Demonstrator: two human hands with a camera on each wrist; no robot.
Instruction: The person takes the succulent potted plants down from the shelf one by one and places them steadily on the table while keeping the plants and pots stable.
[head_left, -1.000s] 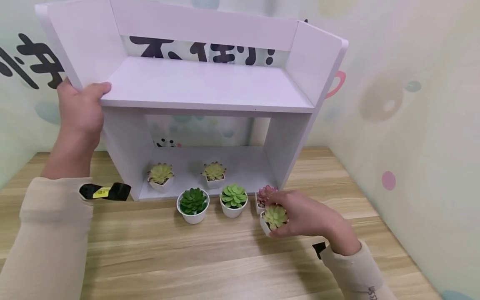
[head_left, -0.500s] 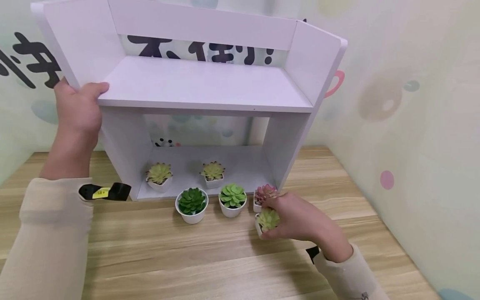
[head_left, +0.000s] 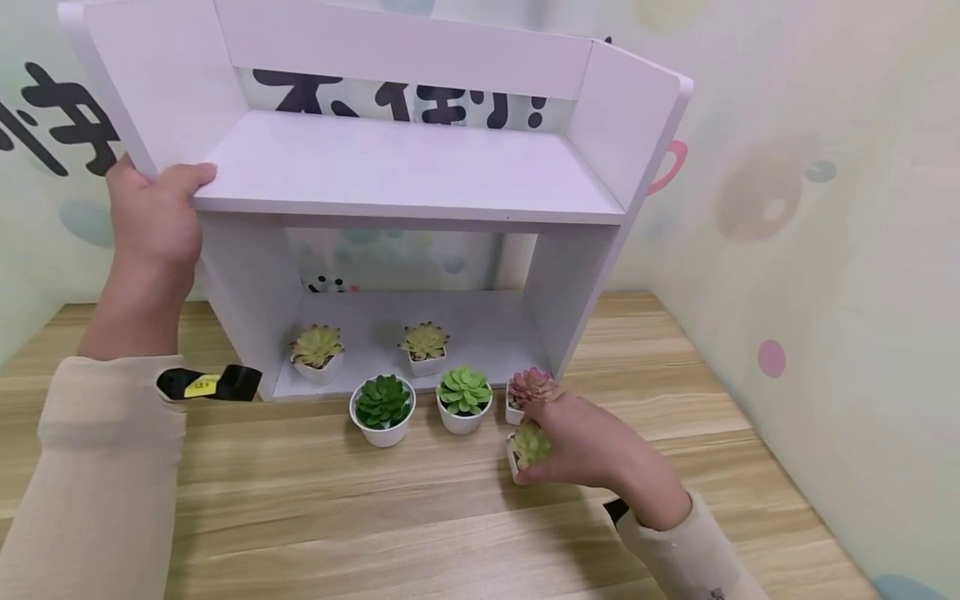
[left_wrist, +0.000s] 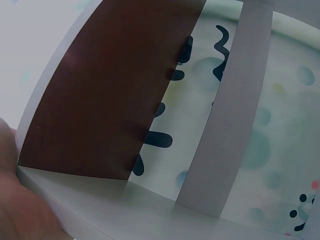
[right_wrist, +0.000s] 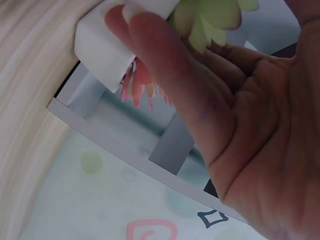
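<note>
A white two-tier shelf stands on the wooden table. My left hand grips its left side panel, thumb lying on the middle board. With my right hand I hold a pale green potted succulent in a small white pot, just in front of a pink succulent. The right wrist view shows thumb and fingers around the white pot, its leaves beside them. To its left stand a bright green succulent and a dark green succulent, both in round white pots.
On the lower board sit two pale succulents, one at the left and one near the middle. A patterned wall with dark lettering closes off the back and right of the wooden table.
My right hand has moved left and a little toward me with the pale green potted succulent, ending in front of the pink one. My left hand keeps its grip on the shelf.
</note>
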